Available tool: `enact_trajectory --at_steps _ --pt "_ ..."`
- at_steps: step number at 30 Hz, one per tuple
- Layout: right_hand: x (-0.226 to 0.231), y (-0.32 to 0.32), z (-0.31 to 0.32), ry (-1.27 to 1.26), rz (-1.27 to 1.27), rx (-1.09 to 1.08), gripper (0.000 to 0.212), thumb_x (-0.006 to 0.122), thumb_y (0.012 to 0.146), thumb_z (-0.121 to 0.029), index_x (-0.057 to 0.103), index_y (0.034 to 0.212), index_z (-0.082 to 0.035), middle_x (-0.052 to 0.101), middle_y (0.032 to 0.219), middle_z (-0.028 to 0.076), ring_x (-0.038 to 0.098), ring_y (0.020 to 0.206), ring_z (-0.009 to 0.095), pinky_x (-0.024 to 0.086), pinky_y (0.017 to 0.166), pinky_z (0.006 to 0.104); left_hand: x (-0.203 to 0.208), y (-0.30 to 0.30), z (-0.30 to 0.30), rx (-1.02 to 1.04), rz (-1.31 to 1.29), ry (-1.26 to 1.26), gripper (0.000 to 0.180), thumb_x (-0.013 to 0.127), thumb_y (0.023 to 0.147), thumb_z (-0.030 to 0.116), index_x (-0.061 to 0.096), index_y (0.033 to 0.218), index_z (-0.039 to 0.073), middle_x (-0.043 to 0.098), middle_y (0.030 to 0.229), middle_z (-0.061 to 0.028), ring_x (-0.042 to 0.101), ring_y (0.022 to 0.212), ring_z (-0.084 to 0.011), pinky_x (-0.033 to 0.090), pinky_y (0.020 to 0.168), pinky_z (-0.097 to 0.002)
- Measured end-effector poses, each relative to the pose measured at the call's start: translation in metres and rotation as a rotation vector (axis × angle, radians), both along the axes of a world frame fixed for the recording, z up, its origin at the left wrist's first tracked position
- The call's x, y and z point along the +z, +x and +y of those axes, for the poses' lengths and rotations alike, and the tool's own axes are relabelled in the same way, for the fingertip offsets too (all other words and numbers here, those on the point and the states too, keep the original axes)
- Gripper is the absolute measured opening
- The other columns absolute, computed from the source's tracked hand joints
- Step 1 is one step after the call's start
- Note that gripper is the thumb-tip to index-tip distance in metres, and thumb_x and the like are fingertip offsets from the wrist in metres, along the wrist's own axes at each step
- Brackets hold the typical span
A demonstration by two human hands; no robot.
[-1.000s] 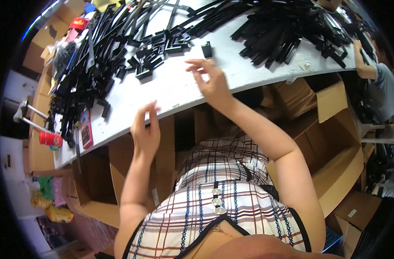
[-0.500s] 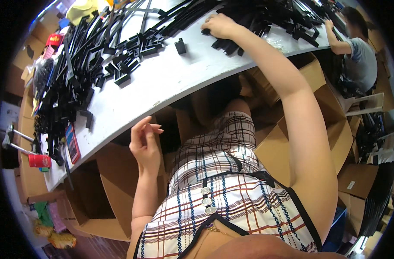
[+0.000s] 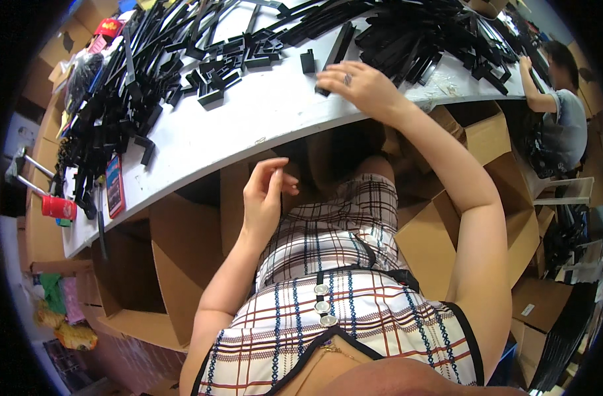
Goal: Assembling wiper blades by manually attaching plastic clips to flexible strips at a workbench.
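My right hand [image 3: 362, 89], with a ring on one finger, is over the white table near its front edge. Its fingers close on the near end of a long black strip [image 3: 341, 45], which slants away toward the back. Part of that grip is hidden under the hand. In front of the table edge, my left hand [image 3: 265, 198] hangs in the air above my lap, fingers loosely bent and apart, with nothing in it. A small black block-like piece [image 3: 307, 61] stands on the table just left of the strip. Beyond my right hand lies a dense pile of black strips [image 3: 407, 39].
More black strips and angled pieces [image 3: 212, 82] heap across the table's [image 3: 248, 125] left side. A red-edged phone [image 3: 115, 188] and a red can-like object [image 3: 58, 208] are at its left end. Open cardboard boxes [image 3: 182, 247] stand below. Another person [image 3: 559, 112] sits at far right.
My right hand has drawn back from the pile toward me, bringing a black strip apart from it. My left hand has shifted right and slightly up. The view has turned a little.
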State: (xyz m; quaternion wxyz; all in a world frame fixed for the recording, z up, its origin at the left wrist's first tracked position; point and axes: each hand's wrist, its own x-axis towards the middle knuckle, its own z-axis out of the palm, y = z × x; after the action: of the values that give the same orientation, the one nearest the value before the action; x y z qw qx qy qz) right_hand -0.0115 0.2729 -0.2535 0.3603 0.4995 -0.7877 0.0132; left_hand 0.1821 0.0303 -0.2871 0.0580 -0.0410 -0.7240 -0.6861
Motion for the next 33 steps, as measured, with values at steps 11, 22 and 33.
enact_trajectory --at_steps 11,22,33 --pt "-0.037 0.056 -0.007 -0.326 -0.104 0.011 0.044 0.062 0.078 -0.003 0.062 0.12 -0.016 0.062 0.109 0.003 0.062 0.101 0.023 0.053 0.085 0.035 0.032 -0.149 0.046 0.202 0.198 -1.009 0.043 0.062 0.09 0.04 0.065 0.111 0.003 0.066 0.105 -0.0192 0.065 0.095 -0.0322 0.051 0.084 -0.0392" --pt "-0.029 -0.075 0.096 -0.675 -0.458 -1.019 0.06 0.065 0.08 -0.044 0.059 0.12 0.001 0.063 0.114 0.026 0.062 0.105 0.04 0.051 0.089 0.0442 0.04 -0.21 0.075 0.176 0.13 -1.219 0.045 0.061 0.086 0.036 0.065 0.103 -0.005 0.065 0.105 -0.0233 0.062 0.103 -0.0375 0.049 0.09 -0.0429" --pt "-0.033 -0.111 0.149 -0.897 -0.918 -1.001 0.06 0.06 0.076 -0.05 0.07 0.1 0.004 0.065 0.107 0.03 0.063 0.106 0.04 0.049 0.092 0.0424 0.049 -0.186 0.042 0.216 0.101 -0.926 0.038 0.056 0.088 0.028 0.062 0.097 -0.008 0.068 0.092 -0.0261 0.066 0.094 -0.0396 0.051 0.086 -0.0431"
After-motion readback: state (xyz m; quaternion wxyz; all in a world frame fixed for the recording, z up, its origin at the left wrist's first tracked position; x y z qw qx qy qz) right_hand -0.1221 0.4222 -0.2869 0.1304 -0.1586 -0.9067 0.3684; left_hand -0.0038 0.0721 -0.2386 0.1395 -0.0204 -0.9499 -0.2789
